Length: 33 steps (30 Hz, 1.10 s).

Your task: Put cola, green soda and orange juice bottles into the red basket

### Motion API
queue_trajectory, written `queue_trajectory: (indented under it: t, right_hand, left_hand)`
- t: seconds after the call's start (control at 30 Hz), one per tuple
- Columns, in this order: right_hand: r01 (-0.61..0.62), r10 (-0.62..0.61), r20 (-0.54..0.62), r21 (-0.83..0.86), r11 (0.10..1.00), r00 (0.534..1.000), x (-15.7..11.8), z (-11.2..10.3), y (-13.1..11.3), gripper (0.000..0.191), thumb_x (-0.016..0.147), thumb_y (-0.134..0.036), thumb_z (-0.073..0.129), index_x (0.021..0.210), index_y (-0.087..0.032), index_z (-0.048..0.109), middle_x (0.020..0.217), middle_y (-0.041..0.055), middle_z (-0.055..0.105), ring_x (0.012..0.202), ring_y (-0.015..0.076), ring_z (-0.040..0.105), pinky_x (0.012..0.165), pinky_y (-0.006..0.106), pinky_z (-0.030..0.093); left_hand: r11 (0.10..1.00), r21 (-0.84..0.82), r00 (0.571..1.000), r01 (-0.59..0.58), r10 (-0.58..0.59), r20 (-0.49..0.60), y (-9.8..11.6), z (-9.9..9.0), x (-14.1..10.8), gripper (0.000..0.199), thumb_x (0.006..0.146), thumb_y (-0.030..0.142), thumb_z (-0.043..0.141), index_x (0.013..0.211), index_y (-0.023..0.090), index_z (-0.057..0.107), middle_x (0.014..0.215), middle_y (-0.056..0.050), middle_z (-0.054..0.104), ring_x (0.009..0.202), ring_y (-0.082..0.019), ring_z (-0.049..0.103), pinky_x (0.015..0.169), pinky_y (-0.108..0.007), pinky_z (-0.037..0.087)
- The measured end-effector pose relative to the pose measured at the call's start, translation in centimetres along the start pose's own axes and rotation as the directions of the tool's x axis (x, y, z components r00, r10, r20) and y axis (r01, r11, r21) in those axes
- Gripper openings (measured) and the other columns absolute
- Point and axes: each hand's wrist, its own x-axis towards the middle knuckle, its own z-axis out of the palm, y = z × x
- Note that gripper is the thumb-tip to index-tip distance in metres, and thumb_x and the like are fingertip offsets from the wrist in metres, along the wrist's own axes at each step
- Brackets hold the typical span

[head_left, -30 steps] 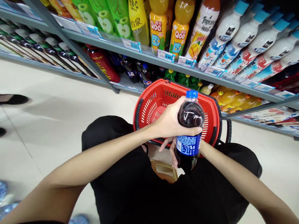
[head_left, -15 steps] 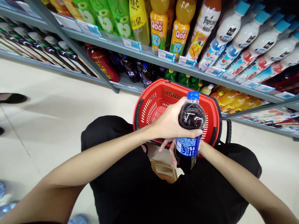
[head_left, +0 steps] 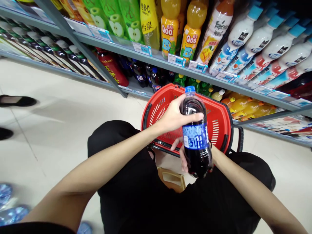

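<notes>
Our left hand [head_left: 173, 114] grips the dark bottle [head_left: 196, 138], thumb across its shoulder; our right hand [head_left: 184, 159], fingers parted, sits behind its base, hold unclear. The blue cap [head_left: 190, 89] has tipped leftward: we're seemingly turning it, beside the red basket [head_left: 222, 125].

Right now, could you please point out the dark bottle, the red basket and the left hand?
Dark bottle [head_left: 195, 136], head view: blue label.
Red basket [head_left: 219, 114], head view: inner wall.
Left hand [head_left: 175, 113], head view: back of it.

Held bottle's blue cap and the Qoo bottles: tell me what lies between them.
In the head view, above the held bottle's blue cap come green bottles, then the grey shelf edge with price tags, then the Qoo bottles.
</notes>
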Motion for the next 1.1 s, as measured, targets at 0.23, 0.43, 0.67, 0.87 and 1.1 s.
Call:
queue_trajectory:
  t: [0.23,0.43,0.67,0.87,1.1]
  right_hand:
    - [0.150,-0.132,-0.201,0.079,0.986,0.971,-1.1,1.2,-2.9,0.099,0.090,-0.095,0.029,0.126,-0.011,0.067,0.099,0.0195,0.078,0.090,0.0350,0.077,0.069,0.049,0.065]
    - [0.261,-0.198,-0.440,0.087,0.961,0.876,-0.6,1.2,-1.9,0.085,0.102,-0.075,0.019,0.126,-0.010,0.070,0.095,0.0184,0.078,0.087,0.0314,0.077,0.073,0.049,0.067]
    - [0.268,-0.191,-0.483,0.095,0.959,0.854,-0.6,1.1,-1.5,0.077,0.103,-0.068,0.023,0.123,-0.010,0.070,0.090,0.0173,0.078,0.081,0.0304,0.076,0.065,0.046,0.066]
    - [0.267,-0.221,-0.498,0.022,0.964,0.839,-0.6,1.1,-1.5,0.073,0.097,-0.073,0.038,0.117,-0.012,0.073,0.089,0.0164,0.078,0.085,0.0331,0.077,0.069,0.050,0.067]
    - [0.348,-0.253,-0.637,0.027,0.937,0.728,0.0,2.0,-2.0,0.053,0.100,-0.059,0.045,0.115,-0.016,0.073,0.095,0.0132,0.079,0.096,0.0324,0.076,0.077,0.051,0.068]
  left_hand:
    - [0.986,0.152,0.933,-0.063,0.113,-0.341,1.0,-3.0,2.3,0.061,0.068,0.056,0.094,0.107,0.015,0.070,0.111,-0.013,0.078,0.103,-0.029,0.074,0.099,-0.046,0.061]
    - [0.980,0.199,0.913,-0.009,0.089,-0.398,0.3,-4.1,3.0,0.054,0.067,0.049,0.093,0.103,0.016,0.070,0.106,-0.011,0.078,0.101,-0.029,0.074,0.100,-0.049,0.061]
    - [0.981,0.193,0.928,-0.005,0.077,-0.365,0.1,-3.7,2.7,0.055,0.069,0.047,0.090,0.110,0.017,0.068,0.112,-0.011,0.077,0.106,-0.030,0.074,0.104,-0.049,0.059]
    - [0.984,0.180,0.925,0.015,0.055,-0.376,0.3,-4.1,2.4,0.053,0.070,0.045,0.089,0.109,0.017,0.067,0.113,-0.011,0.077,0.107,-0.030,0.073,0.106,-0.051,0.058]
    - [0.958,0.288,0.888,-0.010,0.141,-0.438,0.2,-4.7,2.4,0.056,0.069,0.050,0.093,0.107,0.018,0.068,0.108,-0.012,0.075,0.107,-0.033,0.072,0.105,-0.056,0.057]
